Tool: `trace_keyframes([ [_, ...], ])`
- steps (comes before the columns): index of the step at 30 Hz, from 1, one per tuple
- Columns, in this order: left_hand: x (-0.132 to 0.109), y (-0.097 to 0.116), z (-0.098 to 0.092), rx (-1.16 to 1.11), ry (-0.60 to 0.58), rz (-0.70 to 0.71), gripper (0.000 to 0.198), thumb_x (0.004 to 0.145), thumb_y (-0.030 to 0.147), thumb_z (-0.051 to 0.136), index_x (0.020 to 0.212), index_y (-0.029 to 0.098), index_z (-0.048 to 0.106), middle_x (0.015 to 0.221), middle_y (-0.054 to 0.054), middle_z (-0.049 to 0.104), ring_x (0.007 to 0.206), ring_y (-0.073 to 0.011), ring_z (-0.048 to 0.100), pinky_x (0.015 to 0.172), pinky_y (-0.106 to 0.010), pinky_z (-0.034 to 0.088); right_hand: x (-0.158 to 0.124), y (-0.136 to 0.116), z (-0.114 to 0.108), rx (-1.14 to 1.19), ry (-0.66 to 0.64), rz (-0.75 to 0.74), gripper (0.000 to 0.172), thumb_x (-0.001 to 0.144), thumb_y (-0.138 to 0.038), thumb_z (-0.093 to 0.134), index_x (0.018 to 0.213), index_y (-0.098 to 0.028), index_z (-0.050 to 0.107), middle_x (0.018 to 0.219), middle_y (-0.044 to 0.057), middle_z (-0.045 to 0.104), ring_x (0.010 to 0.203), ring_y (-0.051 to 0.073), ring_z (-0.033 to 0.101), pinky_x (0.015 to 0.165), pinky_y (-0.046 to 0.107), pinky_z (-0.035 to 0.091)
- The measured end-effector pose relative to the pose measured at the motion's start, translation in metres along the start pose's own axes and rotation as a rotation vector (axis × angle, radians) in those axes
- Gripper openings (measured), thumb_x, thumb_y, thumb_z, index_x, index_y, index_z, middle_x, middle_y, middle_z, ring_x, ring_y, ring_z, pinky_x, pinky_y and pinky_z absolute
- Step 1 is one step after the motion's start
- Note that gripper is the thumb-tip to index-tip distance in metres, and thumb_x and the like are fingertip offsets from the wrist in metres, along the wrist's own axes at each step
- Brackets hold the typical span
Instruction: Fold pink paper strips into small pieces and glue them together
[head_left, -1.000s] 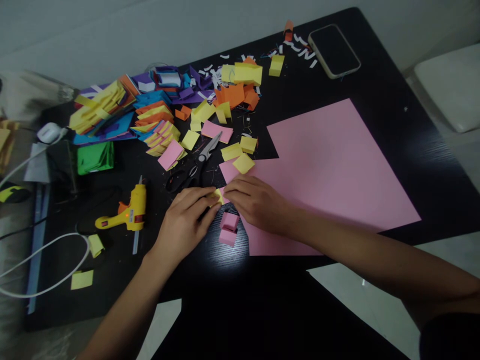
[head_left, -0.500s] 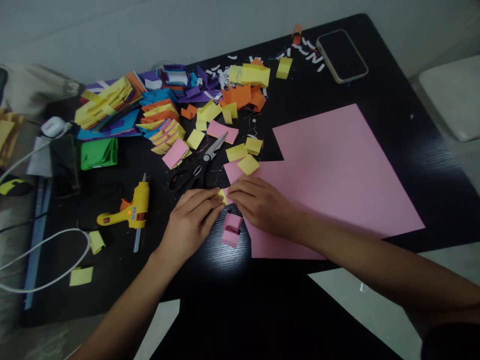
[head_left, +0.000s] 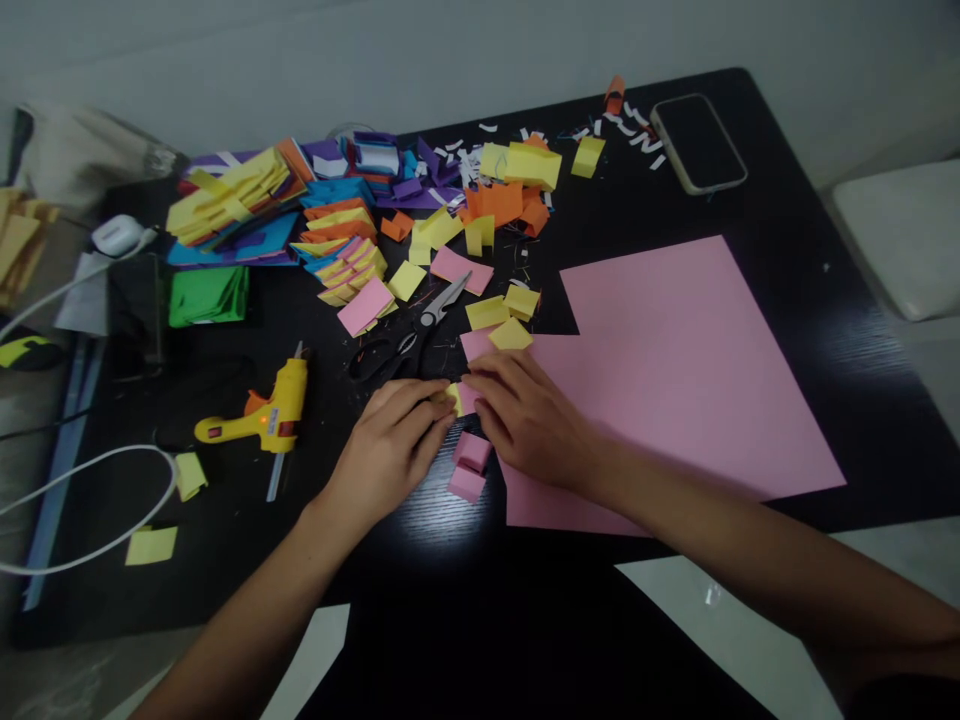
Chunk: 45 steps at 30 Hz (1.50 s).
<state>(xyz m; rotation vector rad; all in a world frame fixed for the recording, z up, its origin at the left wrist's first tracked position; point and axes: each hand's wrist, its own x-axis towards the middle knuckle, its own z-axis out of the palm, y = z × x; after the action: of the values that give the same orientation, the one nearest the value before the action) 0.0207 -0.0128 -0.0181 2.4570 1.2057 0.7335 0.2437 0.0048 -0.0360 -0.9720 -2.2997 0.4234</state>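
My left hand (head_left: pixel 386 445) is closed, its fingertips pinching a small folded yellow paper piece (head_left: pixel 454 396) just above the black tabletop. Against that piece lies a small pink paper strip (head_left: pixel 468 399), with the bent fingers of my right hand (head_left: pixel 529 415) closed at its other end. My fingertips partly cover both papers. Right below them are folded pink paper pieces (head_left: pixel 468 482). The right wrist rests over a large pink sheet (head_left: pixel 675 370), which has a notch at its upper left. Folded yellow pieces (head_left: pixel 511 335) lie just beyond the right fingers.
Black-handled scissors (head_left: pixel 427 320) lie beyond my left hand. A yellow glue gun (head_left: pixel 285 405) with a lit orange light is at left, near a white cable (head_left: pixel 90 460). Stacks of coloured folded paper (head_left: pixel 232 200), a green bundle (head_left: pixel 210 296) and a phone (head_left: pixel 699 143) sit farther back.
The camera view has shifted slightly, so the table appears lower. Both hands stay together at the small papers; slightly more of the pink strip shows between the fingertips.
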Motion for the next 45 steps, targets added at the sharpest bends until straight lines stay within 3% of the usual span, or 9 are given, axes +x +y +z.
trace_keyframes([
  [6,0.000,0.000,0.002,-0.014,0.064,-0.004,0.019,0.101,0.015,0.068,0.119,0.019,0.067,0.119,-0.011,0.075,0.116,-0.0258,0.070,0.104,-0.046,0.058,0.001,-0.002,0.000,0.007,-0.010,-0.001,0.023,0.104,-0.010,0.046,0.119,-0.011,0.063,0.118,0.020,0.070,0.114,0.033,0.061,0.101,0.051,0.054],
  [15,-0.001,0.000,0.001,-0.066,0.089,-0.111,0.039,0.100,0.023,0.071,0.137,0.019,0.060,0.133,-0.014,0.072,0.126,-0.0273,0.070,0.109,-0.044,0.058,-0.004,-0.002,0.001,0.242,0.105,-0.006,0.022,0.103,-0.006,0.052,0.117,-0.020,0.061,0.110,0.011,0.071,0.108,0.024,0.068,0.097,0.042,0.058],
  [18,-0.002,-0.001,0.001,-0.078,0.087,-0.097,0.041,0.099,0.024,0.074,0.137,0.018,0.060,0.129,-0.013,0.074,0.120,-0.0268,0.072,0.104,-0.043,0.061,-0.005,-0.002,0.001,0.322,0.134,0.001,0.027,0.101,-0.003,0.052,0.116,-0.023,0.064,0.110,0.009,0.070,0.106,0.021,0.069,0.093,0.037,0.060],
  [22,-0.001,0.001,-0.002,-0.168,0.080,-0.082,0.027,0.100,0.020,0.073,0.126,0.018,0.067,0.113,-0.009,0.079,0.101,-0.0201,0.076,0.092,-0.034,0.063,-0.005,-0.003,-0.002,0.378,0.145,0.014,0.031,0.096,0.003,0.053,0.105,-0.024,0.066,0.106,0.006,0.069,0.100,0.018,0.070,0.088,0.033,0.061],
  [26,0.001,0.004,-0.004,-0.263,0.121,-0.087,0.016,0.098,0.014,0.074,0.113,0.017,0.071,0.103,-0.006,0.079,0.092,-0.0156,0.075,0.084,-0.026,0.061,-0.002,-0.007,-0.009,0.510,0.108,0.094,0.023,0.086,-0.004,0.062,0.101,-0.022,0.065,0.113,0.009,0.069,0.105,0.022,0.071,0.092,0.039,0.061],
  [29,0.001,0.006,-0.005,-0.314,0.163,-0.084,0.016,0.096,0.013,0.076,0.111,0.018,0.074,0.100,-0.005,0.080,0.089,-0.0147,0.075,0.083,-0.025,0.061,-0.001,-0.009,-0.009,0.704,0.088,0.274,0.015,0.091,-0.017,0.071,0.101,-0.022,0.062,0.103,0.007,0.073,0.093,0.020,0.073,0.085,0.036,0.061],
  [33,0.001,0.009,-0.005,-0.370,0.198,-0.116,0.016,0.094,0.014,0.079,0.108,0.020,0.077,0.098,-0.005,0.082,0.086,-0.0157,0.077,0.080,-0.026,0.062,-0.001,-0.010,-0.005,0.933,0.077,0.539,0.029,0.090,-0.031,0.083,0.105,-0.024,0.059,0.088,0.000,0.077,0.079,0.016,0.074,0.073,0.029,0.058],
  [40,0.000,0.012,-0.005,-0.422,0.195,-0.202,0.013,0.095,0.015,0.078,0.106,0.022,0.081,0.097,-0.004,0.083,0.084,-0.0158,0.077,0.077,-0.027,0.062,0.001,-0.007,-0.005,1.144,0.039,0.617,0.022,0.084,-0.035,0.090,0.094,-0.021,0.077,0.080,0.000,0.078,0.073,0.015,0.075,0.070,0.027,0.061],
  [45,-0.001,0.012,-0.002,-0.461,0.220,-0.308,0.013,0.092,0.019,0.082,0.105,0.022,0.081,0.097,-0.002,0.083,0.077,-0.0125,0.075,0.071,-0.022,0.061,0.001,-0.008,-0.003,1.165,0.056,0.650,0.025,0.082,-0.033,0.092,0.101,-0.021,0.080,0.084,0.000,0.080,0.073,0.015,0.077,0.071,0.027,0.065],
])
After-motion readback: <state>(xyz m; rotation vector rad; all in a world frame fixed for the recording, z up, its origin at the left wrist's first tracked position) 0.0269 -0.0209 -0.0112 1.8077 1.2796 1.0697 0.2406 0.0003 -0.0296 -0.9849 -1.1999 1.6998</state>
